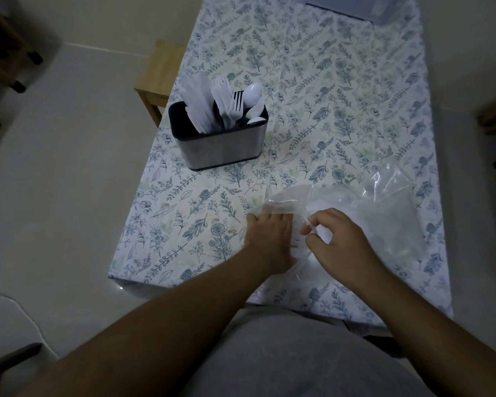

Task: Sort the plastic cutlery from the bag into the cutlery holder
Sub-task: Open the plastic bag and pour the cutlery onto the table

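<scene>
A clear plastic bag [364, 207] lies crumpled on the near right of the table. My left hand [269, 239] rests flat on the bag's left edge, fingers spread, pressing it down. Just to its right, my right hand [338, 239] pinches a fold of the bag's film between thumb and fingers. What lies inside the bag is too faint to tell. The metal cutlery holder [221, 147] stands upright at the table's left side, holding white plastic knives [196, 101] on the left, forks [226, 96] in the middle and spoons [254, 101] on the right.
The table wears a floral cloth [327, 96]. A wooden stool [161, 75] stands at its left edge beyond the holder. A grey box [364, 4] sits at the far end. Dark furniture shows at far left and right.
</scene>
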`<state>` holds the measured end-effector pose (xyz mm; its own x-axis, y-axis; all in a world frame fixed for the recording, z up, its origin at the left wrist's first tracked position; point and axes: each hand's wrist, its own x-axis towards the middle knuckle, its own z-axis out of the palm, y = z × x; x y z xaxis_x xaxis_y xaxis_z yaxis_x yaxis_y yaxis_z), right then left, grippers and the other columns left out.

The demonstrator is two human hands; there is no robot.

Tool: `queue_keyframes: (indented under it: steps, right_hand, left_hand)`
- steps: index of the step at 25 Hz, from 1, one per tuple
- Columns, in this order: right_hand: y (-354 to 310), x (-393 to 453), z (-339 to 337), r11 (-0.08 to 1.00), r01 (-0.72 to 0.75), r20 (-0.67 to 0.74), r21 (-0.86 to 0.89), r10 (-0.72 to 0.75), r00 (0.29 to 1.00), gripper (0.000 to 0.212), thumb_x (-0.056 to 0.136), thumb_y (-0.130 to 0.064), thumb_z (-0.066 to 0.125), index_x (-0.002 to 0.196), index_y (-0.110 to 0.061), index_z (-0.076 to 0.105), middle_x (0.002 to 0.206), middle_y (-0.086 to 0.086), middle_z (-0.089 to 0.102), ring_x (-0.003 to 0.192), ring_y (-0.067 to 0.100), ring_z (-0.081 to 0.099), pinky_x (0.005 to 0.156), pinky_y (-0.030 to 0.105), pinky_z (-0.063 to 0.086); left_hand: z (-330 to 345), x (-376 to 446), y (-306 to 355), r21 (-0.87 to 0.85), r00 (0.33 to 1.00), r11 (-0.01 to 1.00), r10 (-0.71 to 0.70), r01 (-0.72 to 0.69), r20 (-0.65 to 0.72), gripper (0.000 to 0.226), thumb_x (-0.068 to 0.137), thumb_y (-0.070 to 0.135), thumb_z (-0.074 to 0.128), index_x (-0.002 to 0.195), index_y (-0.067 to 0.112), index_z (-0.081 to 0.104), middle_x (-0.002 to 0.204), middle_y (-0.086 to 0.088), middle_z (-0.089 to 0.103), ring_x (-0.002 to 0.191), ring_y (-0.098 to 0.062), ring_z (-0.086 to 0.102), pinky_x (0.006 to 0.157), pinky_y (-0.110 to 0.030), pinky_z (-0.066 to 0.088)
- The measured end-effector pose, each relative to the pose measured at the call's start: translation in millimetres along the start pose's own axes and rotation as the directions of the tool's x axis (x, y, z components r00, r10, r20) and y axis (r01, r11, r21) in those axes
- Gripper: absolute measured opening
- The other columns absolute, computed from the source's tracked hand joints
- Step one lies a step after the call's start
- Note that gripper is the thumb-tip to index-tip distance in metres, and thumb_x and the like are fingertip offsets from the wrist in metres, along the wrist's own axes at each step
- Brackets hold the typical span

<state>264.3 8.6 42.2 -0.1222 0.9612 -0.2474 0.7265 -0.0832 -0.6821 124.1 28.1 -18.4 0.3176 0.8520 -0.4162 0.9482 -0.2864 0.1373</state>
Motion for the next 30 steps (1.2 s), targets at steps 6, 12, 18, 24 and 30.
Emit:
queue_keyframes:
  steps: [6, 12, 18, 24, 30]
  right_hand:
    - [1.4, -0.9, -8.5, 1.000, 0.025, -0.040, 0.011, -0.025, 0.999, 0.016, 0.085, -0.003, 0.066, 0.082, -0.018, 0.071, 0.095, -0.005, 0.065, 0.101, -0.010, 0.053, 0.082, -0.003, 0.034]
    - [9.5, 0.5, -8.8, 0.998, -0.032, -0.097, -0.049, 0.028, 0.995, 0.010, 0.087, -0.026, 0.062, 0.092, -0.023, 0.069, 0.102, -0.011, 0.063, 0.107, 0.013, 0.055, 0.082, 0.025, 0.044]
    - [10.7, -0.6, -9.5, 0.998, -0.031, -0.097, -0.057, 0.025, 0.995, 0.023, 0.088, -0.030, 0.064, 0.110, -0.024, 0.066, 0.113, -0.011, 0.060, 0.115, 0.015, 0.051, 0.092, 0.033, 0.046]
    - [-1.2, 1.2, 0.4, 0.930, 0.151, -0.031, -0.336, -0.172, 0.985, 0.063, 0.083, -0.038, 0.062, 0.144, -0.026, 0.051, 0.144, 0.001, 0.050, 0.135, 0.026, 0.040, 0.109, 0.044, 0.035]
    - [1.0, 18.0, 31.6, 0.822, 0.403, 0.413, -0.403, -0.230, 0.881, 0.090, 0.090, -0.049, 0.054, 0.161, -0.035, 0.000, 0.171, -0.006, -0.004, 0.156, 0.015, -0.008, 0.127, 0.038, -0.001]
  left_hand:
    - [-17.1, 29.6, 10.9, -0.052, 0.998, 0.997, 0.052, -0.051, 0.022, 0.019, 0.089, 0.024, 0.062, 0.104, 0.013, 0.064, 0.101, -0.005, 0.067, 0.099, -0.022, 0.066, 0.088, -0.033, 0.053]
    - [-7.7, 32.4, 18.3, -0.091, 1.000, 0.996, 0.013, -0.013, -0.002, 0.022, 0.098, 0.009, 0.052, 0.119, 0.007, 0.057, 0.119, -0.009, 0.061, 0.112, -0.027, 0.061, 0.092, -0.037, 0.051]
    - [-7.4, 19.1, 10.9, -0.182, 0.999, 0.983, -0.005, 0.011, 0.037, 0.023, 0.094, 0.021, 0.058, 0.115, 0.011, 0.060, 0.109, -0.006, 0.069, 0.100, -0.027, 0.069, 0.079, -0.036, 0.056]
    - [-0.5, -34.8, -32.8, -0.220, 0.998, 0.974, -0.063, 0.061, -0.002, 0.029, 0.093, 0.035, 0.057, 0.110, 0.012, 0.055, 0.102, -0.008, 0.065, 0.093, -0.029, 0.068, 0.069, -0.032, 0.047]
    - [24.6, -66.1, -62.9, -0.250, 0.990, 0.958, -0.142, 0.143, 0.025, 0.041, 0.095, 0.045, 0.050, 0.120, 0.013, 0.052, 0.114, -0.007, 0.061, 0.103, -0.028, 0.064, 0.082, -0.037, 0.050]
